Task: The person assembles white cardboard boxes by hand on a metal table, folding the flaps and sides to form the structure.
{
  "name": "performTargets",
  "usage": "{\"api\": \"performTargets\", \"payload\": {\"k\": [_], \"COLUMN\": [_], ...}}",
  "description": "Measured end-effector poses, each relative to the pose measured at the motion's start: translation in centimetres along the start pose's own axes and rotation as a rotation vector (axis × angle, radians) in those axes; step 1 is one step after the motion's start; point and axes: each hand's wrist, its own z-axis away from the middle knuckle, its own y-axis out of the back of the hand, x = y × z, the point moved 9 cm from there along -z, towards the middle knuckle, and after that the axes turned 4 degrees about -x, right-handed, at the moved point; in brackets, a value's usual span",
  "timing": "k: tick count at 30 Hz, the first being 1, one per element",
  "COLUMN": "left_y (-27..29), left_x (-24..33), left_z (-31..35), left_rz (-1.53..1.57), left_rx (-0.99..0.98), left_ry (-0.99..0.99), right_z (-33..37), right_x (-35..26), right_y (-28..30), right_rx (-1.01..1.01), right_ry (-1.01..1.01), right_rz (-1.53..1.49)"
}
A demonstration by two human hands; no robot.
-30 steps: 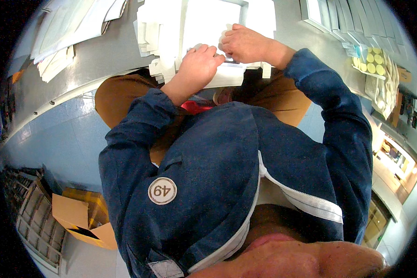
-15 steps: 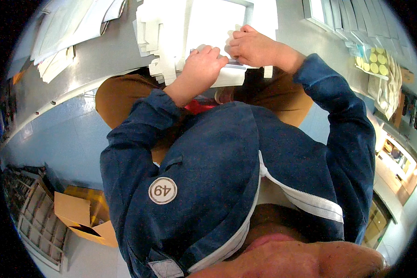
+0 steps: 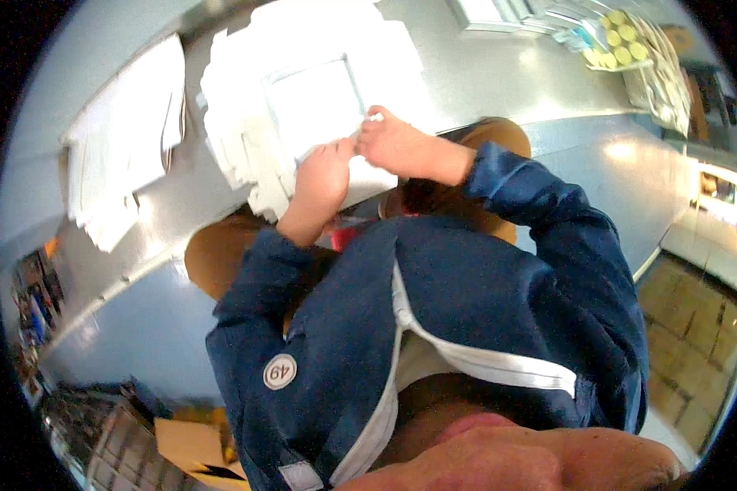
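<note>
A shallow white cardboard tray [image 3: 315,105] with raised walls lies in front of me. Beneath it spreads a pile of flat white card pieces [image 3: 236,135] with notched edges, overexposed in places. My left hand [image 3: 323,178] is closed at the tray's near edge, its fingertips curled over the wall. Right beside it, my right hand [image 3: 395,147] pinches at the tray's near right corner, fingers bent. The two hands almost touch. Glare and my fingers hide exactly how the card folds there.
The pile rests on a grey metal table [image 3: 467,86]. More white sheets [image 3: 131,123] lie at the left. At the far right are yellow round pieces [image 3: 621,45] beside pale cloth [image 3: 659,90]. An opened brown carton [image 3: 190,446] stands on the floor at lower left.
The view has swung, so table and tray appear turned and shifted left. My right hand has moved along the tray toward the left hand, and the gap between them has closed.
</note>
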Motion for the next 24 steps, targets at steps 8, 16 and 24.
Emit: {"api": "performTargets", "payload": {"k": [8,16,24], "left_y": [1.2,4.5,8.2], "left_x": [0.5,3.8,0.9], "left_z": [1.8,0.3,2.3], "left_rz": [-0.430,-0.386,-0.107], "left_rx": [-0.003,0.084,0.398], "left_ry": [-0.136,-0.101,0.116], "right_z": [1.1,4.1,14.4], "right_x": [-0.1,2.4,27.2], "right_y": [0.4,4.2,7.2], "right_rx": [0.138,0.324,0.334], "right_ry": [-0.027,-0.136,-0.691], "right_rz": [0.011,-0.048,0.231]}}
